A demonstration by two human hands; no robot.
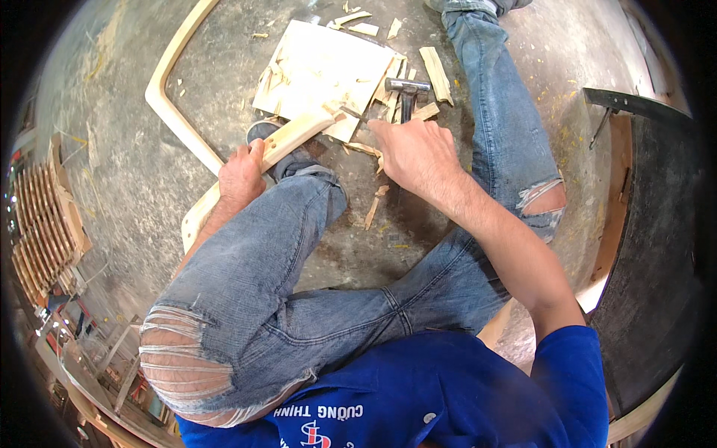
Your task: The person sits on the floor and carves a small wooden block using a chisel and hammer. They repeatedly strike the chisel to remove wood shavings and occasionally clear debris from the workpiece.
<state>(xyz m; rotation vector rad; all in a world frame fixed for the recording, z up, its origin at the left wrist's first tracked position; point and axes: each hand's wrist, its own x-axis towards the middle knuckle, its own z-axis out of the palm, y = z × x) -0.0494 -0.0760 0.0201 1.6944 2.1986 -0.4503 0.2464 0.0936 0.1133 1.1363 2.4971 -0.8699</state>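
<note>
Right hand: the right hand (420, 155) is closed around a slim chisel-like tool (352, 113); its grip on the handle is mostly hidden.
Tool tip: it points at the far end of the wooden piece (299, 132); a skid there could gouge the surface, the likely cause being a shallow angle.
Left hand: the left hand (243, 178) grasps the wooden piece partway along, in line with the tool; a slip toward the body could reach its fingers.
Wooden piece: its far end lies over the near edge of the pale board (332, 45), its length slanting back toward the left knee; a one-handed hold could let it roll.
Shoe: the shoe (261, 133) shows beside the wooden piece, exposed to a dropped tool.
Hammer: the hammer (407, 85) has its head just off the board's right edge; whether the hand touches its handle cannot be told.
Offcuts: loose offcuts (436, 75) litter the floor (358, 254) beyond that edge and could unsettle anything set on them.
</note>
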